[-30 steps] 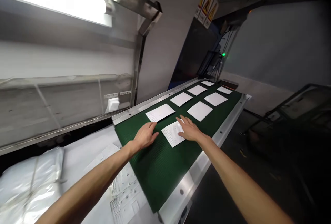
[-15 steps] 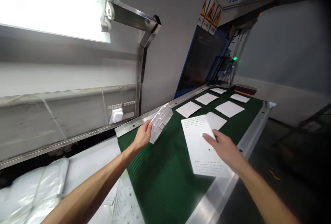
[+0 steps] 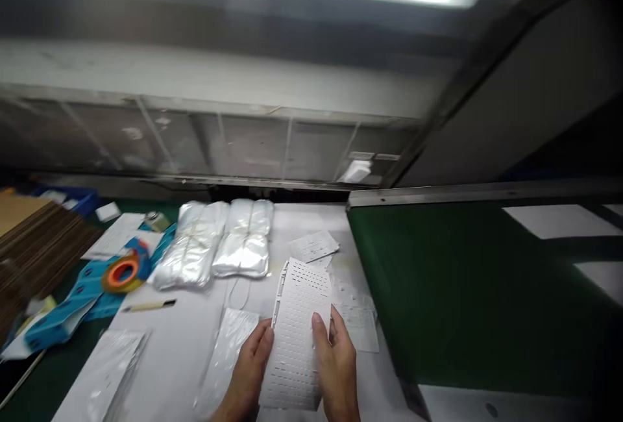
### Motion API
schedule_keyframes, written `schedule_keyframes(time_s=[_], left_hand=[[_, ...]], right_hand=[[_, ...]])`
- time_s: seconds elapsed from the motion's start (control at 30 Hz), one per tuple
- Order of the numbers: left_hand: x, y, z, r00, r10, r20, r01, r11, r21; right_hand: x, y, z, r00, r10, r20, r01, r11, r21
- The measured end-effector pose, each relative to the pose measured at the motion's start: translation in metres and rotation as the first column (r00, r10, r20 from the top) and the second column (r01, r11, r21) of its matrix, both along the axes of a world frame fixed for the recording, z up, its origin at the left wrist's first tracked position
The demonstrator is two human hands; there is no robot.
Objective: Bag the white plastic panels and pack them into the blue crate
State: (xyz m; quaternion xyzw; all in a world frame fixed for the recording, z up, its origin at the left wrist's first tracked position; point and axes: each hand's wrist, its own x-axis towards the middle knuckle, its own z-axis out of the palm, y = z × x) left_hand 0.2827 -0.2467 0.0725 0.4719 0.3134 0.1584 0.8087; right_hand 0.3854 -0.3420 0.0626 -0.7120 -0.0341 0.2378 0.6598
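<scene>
A white plastic panel with rows of small slots (image 3: 296,337) is held upright and slightly tilted between my two hands. My left hand (image 3: 250,363) grips its left edge, thumb in front. My right hand (image 3: 337,363) closes on the right edge, thumb on the face and fingers behind. Along the left edge a ribbed second layer shows, but I cannot tell whether it is a separate panel. Behind it, a thin white slotted piece (image 3: 314,247) lies on the white table surface (image 3: 180,344), and a clear-bagged panel (image 3: 357,321) lies to the right.
Tied bundles of clear plastic bags (image 3: 243,240) stand at the back. To the left are tape rolls (image 3: 124,273), a pen (image 3: 148,306), blue packaging (image 3: 92,292) and stacked cardboard (image 3: 43,234). The green conveyor belt (image 3: 452,292) at right carries white panels (image 3: 559,221).
My view has swung left from the belt to the table. The panels, earlier apart in each hand, are now replaced by one panel or stack held in both hands.
</scene>
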Motion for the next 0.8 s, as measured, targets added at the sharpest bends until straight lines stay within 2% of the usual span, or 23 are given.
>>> schedule_keyframes(time_s=[0.07,0.1,0.13,0.23,0.3,0.33,0.4,0.47,0.53,0.57,0.63,0.7,0.73,0.8], left_hand=[[-0.032,0.010,-0.007,0.999,0.023,0.026,-0.021,0.997,-0.073],[-0.046,0.014,-0.011,0.999,0.034,0.024,-0.032,0.995,-0.093],[-0.059,0.018,-0.016,0.999,0.039,0.008,-0.038,0.994,-0.100],[-0.090,0.030,-0.035,0.994,-0.017,-0.106,0.014,0.999,-0.032],[-0.100,0.043,-0.052,0.969,-0.082,-0.232,0.126,0.975,0.180],[-0.099,0.052,-0.062,0.949,-0.089,-0.304,0.188,0.931,0.313],[-0.087,0.078,-0.079,0.913,-0.047,-0.406,0.278,0.799,0.533],[-0.060,0.111,-0.093,0.902,0.032,-0.431,0.284,0.707,0.647],[-0.025,0.145,-0.103,0.899,0.073,-0.432,0.303,0.610,0.732],[-0.006,0.161,-0.107,0.893,0.075,-0.444,0.334,0.552,0.764],[0.030,0.188,-0.113,0.870,0.067,-0.488,0.414,0.439,0.797],[0.056,0.205,-0.119,0.836,0.065,-0.545,0.495,0.339,0.800],[0.065,0.211,-0.123,0.818,0.069,-0.571,0.530,0.296,0.795],[0.076,0.219,-0.129,0.787,0.075,-0.612,0.586,0.222,0.780]], right_hand=[[-0.024,0.012,-0.013,0.999,0.041,-0.022,-0.045,0.984,-0.172],[-0.036,0.017,-0.019,0.997,0.060,-0.052,-0.070,0.976,-0.207],[-0.048,0.021,-0.024,0.993,0.096,-0.074,-0.108,0.977,-0.184],[-0.078,0.027,-0.039,0.951,0.282,-0.131,-0.280,0.960,0.031],[-0.087,0.029,-0.047,0.931,0.336,-0.139,-0.325,0.941,0.096],[-0.087,0.029,-0.051,0.936,0.321,-0.145,-0.313,0.947,0.076],[-0.078,0.029,-0.059,0.964,0.240,-0.110,-0.247,0.968,-0.048],[-0.064,0.028,-0.069,0.980,0.197,0.015,-0.187,0.953,-0.239],[-0.050,0.028,-0.082,0.945,0.268,0.186,-0.157,0.873,-0.462],[-0.046,0.027,-0.090,0.908,0.347,0.236,-0.159,0.805,-0.572],[-0.043,0.027,-0.108,0.812,0.526,0.254,-0.161,0.619,-0.768],[-0.046,0.025,-0.126,0.716,0.660,0.228,-0.137,0.452,-0.881],[-0.048,0.025,-0.134,0.677,0.701,0.223,-0.122,0.406,-0.906],[-0.051,0.023,-0.148,0.639,0.731,0.240,-0.091,0.382,-0.920]])
